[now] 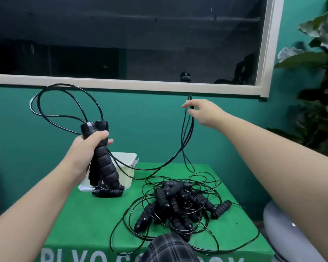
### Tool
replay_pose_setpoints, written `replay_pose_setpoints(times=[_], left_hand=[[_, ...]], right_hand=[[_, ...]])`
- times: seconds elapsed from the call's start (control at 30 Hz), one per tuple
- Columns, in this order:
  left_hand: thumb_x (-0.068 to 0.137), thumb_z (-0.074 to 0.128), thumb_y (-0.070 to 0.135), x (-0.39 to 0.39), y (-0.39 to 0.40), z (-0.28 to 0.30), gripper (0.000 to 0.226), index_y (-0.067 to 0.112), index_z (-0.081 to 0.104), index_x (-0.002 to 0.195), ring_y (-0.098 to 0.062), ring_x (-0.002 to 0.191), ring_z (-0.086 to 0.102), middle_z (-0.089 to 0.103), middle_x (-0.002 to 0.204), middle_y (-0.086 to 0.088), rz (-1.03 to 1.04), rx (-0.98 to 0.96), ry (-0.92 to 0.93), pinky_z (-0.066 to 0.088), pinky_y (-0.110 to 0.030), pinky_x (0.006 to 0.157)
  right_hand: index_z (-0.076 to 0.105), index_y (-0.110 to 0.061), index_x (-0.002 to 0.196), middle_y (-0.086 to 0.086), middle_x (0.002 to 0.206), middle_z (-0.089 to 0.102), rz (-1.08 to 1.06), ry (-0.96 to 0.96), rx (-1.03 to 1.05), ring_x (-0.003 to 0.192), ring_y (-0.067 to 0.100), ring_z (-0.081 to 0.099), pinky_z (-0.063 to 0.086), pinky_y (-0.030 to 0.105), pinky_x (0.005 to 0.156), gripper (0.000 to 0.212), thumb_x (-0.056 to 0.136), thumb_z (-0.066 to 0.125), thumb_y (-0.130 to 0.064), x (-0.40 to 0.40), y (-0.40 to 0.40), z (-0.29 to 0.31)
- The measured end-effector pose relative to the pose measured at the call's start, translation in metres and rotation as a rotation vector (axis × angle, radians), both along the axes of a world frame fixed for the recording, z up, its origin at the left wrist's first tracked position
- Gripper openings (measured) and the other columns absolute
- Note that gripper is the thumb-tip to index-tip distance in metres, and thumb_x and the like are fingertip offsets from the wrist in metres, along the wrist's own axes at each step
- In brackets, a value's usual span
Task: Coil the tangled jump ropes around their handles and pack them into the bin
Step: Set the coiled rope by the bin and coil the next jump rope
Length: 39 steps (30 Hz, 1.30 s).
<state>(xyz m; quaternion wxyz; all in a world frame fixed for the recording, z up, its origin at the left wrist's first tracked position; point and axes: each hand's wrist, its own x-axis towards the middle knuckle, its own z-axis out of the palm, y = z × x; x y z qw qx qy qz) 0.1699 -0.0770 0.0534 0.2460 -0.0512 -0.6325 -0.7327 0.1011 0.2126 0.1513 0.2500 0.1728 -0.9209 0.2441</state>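
Left hand (87, 148) is wrapped around two black handles (99, 146) raised above the white bin (129, 167); the thin cord (186, 133) is pinched by the right hand (204, 112), over a tangled rope pile (178, 207) on the green table (87, 220).

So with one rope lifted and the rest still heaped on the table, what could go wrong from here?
1. The cord pinched by the right hand trails down toward the tangled pile; pulling further may drag other ropes up or tighten knots.
2. The slack loops above the handles gripped by the left hand are loose and could twist into new tangles when coiling.
3. The low-hanging cord passes by the white bin and might snag its rim.
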Motion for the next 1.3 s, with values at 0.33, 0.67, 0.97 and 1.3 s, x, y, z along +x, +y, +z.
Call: replay_pose_setpoints(times=[0.33,0.67,0.97,1.3], left_hand=[[0.062,0.069,0.034,-0.014,0.002,-0.064,0.041,0.012,0.06,0.095,-0.018,0.066,0.063,0.065,0.076,-0.005,-0.194,-0.397,-0.499,0.047,-0.017,0.051],[0.08,0.071,0.023,-0.025,0.028,-0.11,0.027,0.013,0.059,0.103,-0.021,0.088,0.052,0.059,0.095,-0.007,-0.173,-0.254,-0.418,0.039,-0.031,0.068],[0.085,0.056,-0.005,-0.012,0.101,-0.14,0.018,0.008,0.064,0.095,-0.027,0.087,0.062,0.068,0.094,-0.014,-0.272,0.123,-0.368,0.049,-0.044,0.09],[0.068,0.077,0.018,0.002,0.136,-0.19,0.04,0.016,0.067,0.107,-0.024,0.099,0.067,0.072,0.102,-0.009,-0.395,-0.036,-0.344,0.051,-0.036,0.087]], right_hand=[[0.031,-0.029,0.148,-0.012,0.154,0.03,-0.095,0.135,0.208,0.117,0.022,0.055,0.049,0.033,0.082,0.068,0.092,0.035,0.01,-0.067,-0.019,-0.061],[0.031,-0.037,0.147,-0.002,0.159,0.017,-0.043,-0.071,0.353,0.136,0.025,0.036,0.046,0.042,0.097,0.057,0.099,0.046,-0.009,-0.068,-0.042,-0.132],[0.063,-0.023,0.125,-0.006,0.118,0.066,0.205,-0.219,-0.123,0.104,0.008,0.059,0.043,0.022,0.093,0.031,0.095,0.058,-0.021,0.037,-0.046,-0.212],[0.055,-0.038,0.125,-0.022,0.119,0.062,0.263,-0.444,-0.584,0.111,-0.012,0.052,0.039,0.011,0.096,0.048,0.096,0.037,-0.004,0.079,-0.026,-0.282]])
